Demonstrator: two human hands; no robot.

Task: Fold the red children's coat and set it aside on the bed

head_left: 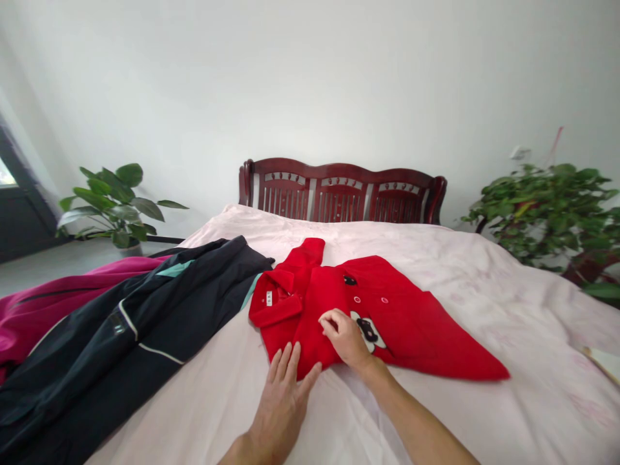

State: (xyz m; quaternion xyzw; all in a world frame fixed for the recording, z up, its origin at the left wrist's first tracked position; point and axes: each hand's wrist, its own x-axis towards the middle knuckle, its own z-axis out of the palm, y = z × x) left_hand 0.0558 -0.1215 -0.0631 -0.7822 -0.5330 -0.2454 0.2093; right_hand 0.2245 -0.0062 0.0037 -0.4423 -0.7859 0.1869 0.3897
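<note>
A red coat [411, 323] with a collar, pink-rimmed round buttons and black-and-white animal patches lies spread on the bed, its collar toward the left. One sleeve [309, 250] points toward the headboard. My left hand [285, 387] rests flat on the coat's near edge below the collar, fingers stretched out. Over the middle of the coat, my right hand [346, 336] is closed with thumb and fingers curled together, beside the white patch [369, 330]. Whether any cloth sits between those fingertips is not visible.
A dark navy jacket [179, 323] with white piping lies left of the coat, partly over a magenta garment [62, 290]. Pale pink bedding [484, 278] covers the bed. Behind it stands a dark wooden headboard [339, 187]. Leafy plants flank the bed, one left [113, 200] and one right [547, 206].
</note>
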